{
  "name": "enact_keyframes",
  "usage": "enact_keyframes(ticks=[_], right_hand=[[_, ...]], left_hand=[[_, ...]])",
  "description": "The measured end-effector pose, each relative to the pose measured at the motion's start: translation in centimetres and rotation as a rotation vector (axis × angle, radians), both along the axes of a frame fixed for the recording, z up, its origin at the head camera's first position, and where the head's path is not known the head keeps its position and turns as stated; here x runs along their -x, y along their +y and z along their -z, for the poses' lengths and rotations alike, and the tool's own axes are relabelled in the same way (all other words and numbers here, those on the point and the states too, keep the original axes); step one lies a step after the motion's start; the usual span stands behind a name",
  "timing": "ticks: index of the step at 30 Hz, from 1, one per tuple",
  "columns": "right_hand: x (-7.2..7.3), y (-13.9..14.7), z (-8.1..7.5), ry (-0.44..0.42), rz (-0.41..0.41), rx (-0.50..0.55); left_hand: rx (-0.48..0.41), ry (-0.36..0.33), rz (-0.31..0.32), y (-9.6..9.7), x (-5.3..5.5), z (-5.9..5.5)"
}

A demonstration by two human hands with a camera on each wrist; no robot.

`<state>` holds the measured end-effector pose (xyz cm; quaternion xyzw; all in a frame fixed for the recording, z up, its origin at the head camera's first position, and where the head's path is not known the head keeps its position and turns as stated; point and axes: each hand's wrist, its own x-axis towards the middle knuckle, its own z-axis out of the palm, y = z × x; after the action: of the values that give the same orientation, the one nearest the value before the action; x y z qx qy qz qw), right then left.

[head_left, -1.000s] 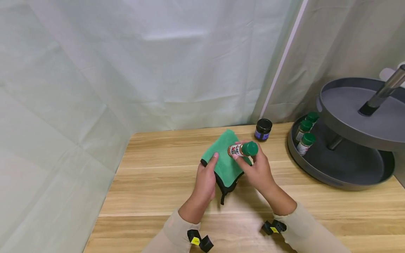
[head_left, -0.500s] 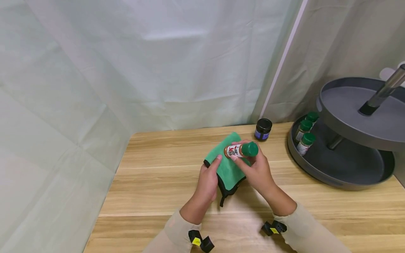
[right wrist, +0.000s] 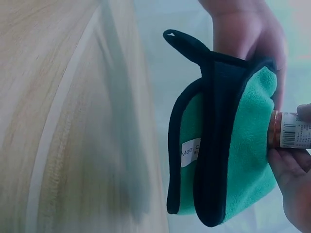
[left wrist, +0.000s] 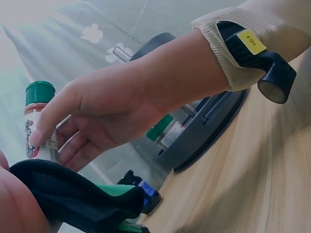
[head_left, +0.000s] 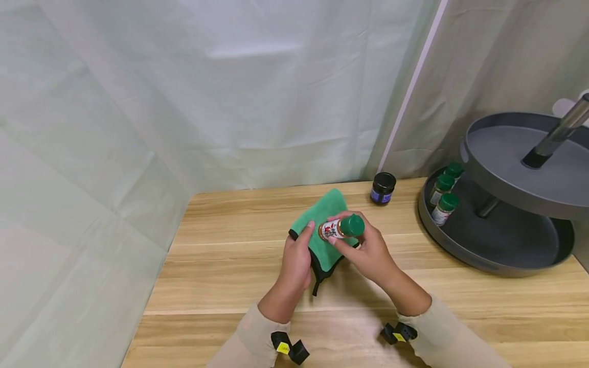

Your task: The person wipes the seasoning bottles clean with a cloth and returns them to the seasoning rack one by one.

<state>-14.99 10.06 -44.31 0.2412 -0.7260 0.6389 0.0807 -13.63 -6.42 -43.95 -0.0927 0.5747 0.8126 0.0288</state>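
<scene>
In my right hand (head_left: 368, 251) I grip a small spice bottle (head_left: 332, 229) with a green cap, a white label and reddish contents. It is tilted, its cap toward the right and its base against a green cloth (head_left: 324, 255) edged in black. My left hand (head_left: 296, 260) holds that folded cloth from the left, thumb on top, the other fingers hidden beneath. From the right wrist view, the bottle's base meets the cloth's (right wrist: 250, 145) green face, and a black loop hangs off one corner. The left wrist view has the bottle (left wrist: 40, 121) upright between right thumb and fingers.
A black jar (head_left: 383, 188) with a blue label stands at the table's back edge. On the right is a grey two-tier round rack (head_left: 497, 263); several green-capped bottles (head_left: 445, 209) stand at the left of its lower tier. Pale curtains hang behind the wooden table (head_left: 221, 276).
The bottle and right hand have shifted left and slightly down across the cloth. The cloth and left hand moved a little right, then back left. Both hands keep their hold.
</scene>
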Motion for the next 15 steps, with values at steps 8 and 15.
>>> enact_keyframes(ticks=[8,15], right_hand=[[0.32,0.22,0.19,0.024,0.056,0.012],[0.61,0.38,0.14,-0.004,0.107,0.067]], left_hand=[[-0.021,0.028,0.000,-0.05,-0.10,0.01],[0.013,0.002,0.006,0.09,-0.19,-0.07]])
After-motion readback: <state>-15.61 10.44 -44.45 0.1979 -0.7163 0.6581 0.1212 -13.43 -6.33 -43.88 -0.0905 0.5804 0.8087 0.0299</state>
